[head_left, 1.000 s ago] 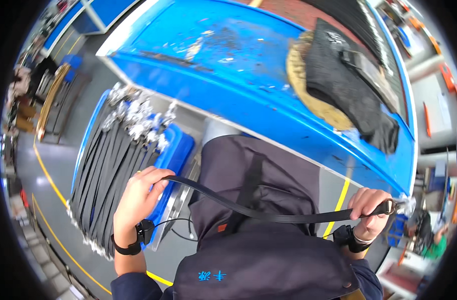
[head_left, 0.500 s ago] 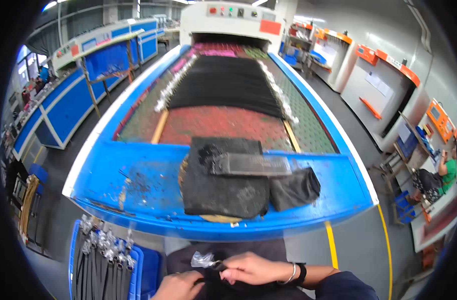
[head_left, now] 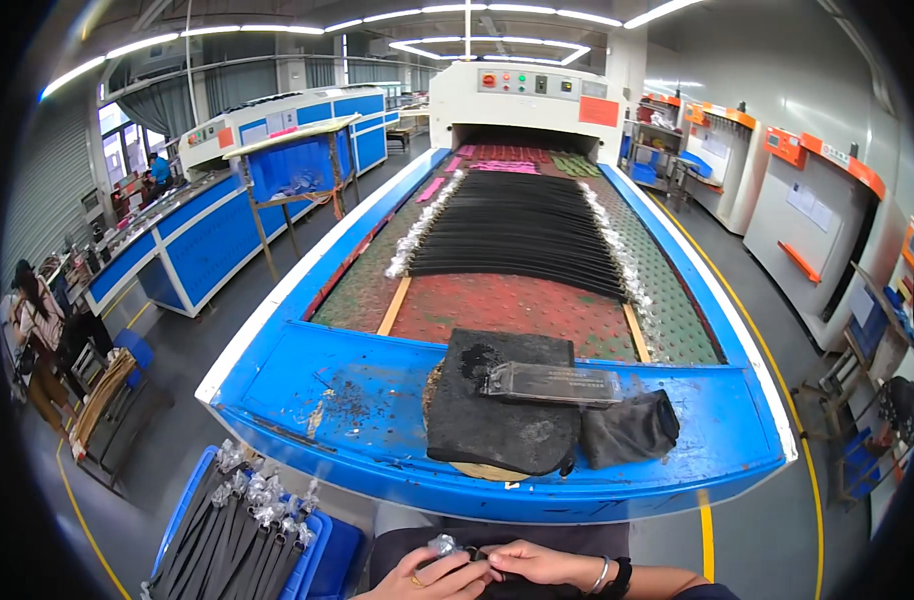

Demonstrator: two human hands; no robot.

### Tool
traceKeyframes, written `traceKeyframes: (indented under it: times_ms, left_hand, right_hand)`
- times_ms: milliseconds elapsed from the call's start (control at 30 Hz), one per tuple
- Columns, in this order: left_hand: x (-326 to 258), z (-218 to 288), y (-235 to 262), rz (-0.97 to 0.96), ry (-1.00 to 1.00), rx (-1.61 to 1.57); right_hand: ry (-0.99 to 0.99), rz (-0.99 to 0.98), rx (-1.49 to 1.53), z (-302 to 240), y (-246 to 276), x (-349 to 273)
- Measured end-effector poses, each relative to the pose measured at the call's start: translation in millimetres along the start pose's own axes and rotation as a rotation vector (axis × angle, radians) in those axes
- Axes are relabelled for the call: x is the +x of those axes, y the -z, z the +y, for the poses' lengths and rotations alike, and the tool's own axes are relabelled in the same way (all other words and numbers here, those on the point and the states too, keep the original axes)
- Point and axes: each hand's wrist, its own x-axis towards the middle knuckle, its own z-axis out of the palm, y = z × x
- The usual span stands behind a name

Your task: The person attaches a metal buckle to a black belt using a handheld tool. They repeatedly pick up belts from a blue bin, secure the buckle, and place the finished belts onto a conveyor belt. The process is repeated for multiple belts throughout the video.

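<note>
Low at the front, over my lap, my left hand (head_left: pixel 439 576) and my right hand (head_left: pixel 539 562) meet with fingers closed on a black belt (head_left: pixel 477 553). Clear plastic wrap (head_left: pixel 444 545) around the belt's buckle end sticks up above my left fingers. Most of the belt is hidden by the hands and lost against dark clothing. A blue bin (head_left: pixel 319 555) to the left of my hands holds several black belts (head_left: pixel 227 535) with plastic-wrapped ends. Ahead, a row of black belts (head_left: pixel 522 228) lies crosswise on the machine's bed, wrapped ends showing along both sides.
A blue ledge (head_left: pixel 377 400) fronts the machine. On it rest a black cloth pad (head_left: pixel 502 430), a long transparent-topped case (head_left: pixel 555 384) and a crumpled black cloth (head_left: pixel 632 430). Wooden strips (head_left: pixel 637 332) flank the red bed. Other people (head_left: pixel 42 320) are at far left.
The view has lifted and swung left, so the machine and bin appear farther right and lower. My hands have drawn closer together, and my left fingers now partly cover the wrapped buckle end.
</note>
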Motion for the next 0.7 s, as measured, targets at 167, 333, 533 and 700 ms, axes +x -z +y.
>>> traceKeyframes:
  times_ms: [167,333,533,700]
  left_hand:
    - [1,-6,-2,-0.333,0.13,-0.226]
    - [-19,-30,0,-0.32,0.291,-0.111]
    - [-20,-23,5,-0.286,0.586,-0.249]
    - [-36,-8,0,-0.185,0.592,-0.301]
  right_hand:
    - [-0.056,-0.11,-0.071,-11,-12,4]
    - [0.068,0.164,-0.524,-42,-31,6]
    - [0.399,0.361,-1.239,-45,-29,14]
    - [0.335,0.189,-1.18,-40,-27,23]
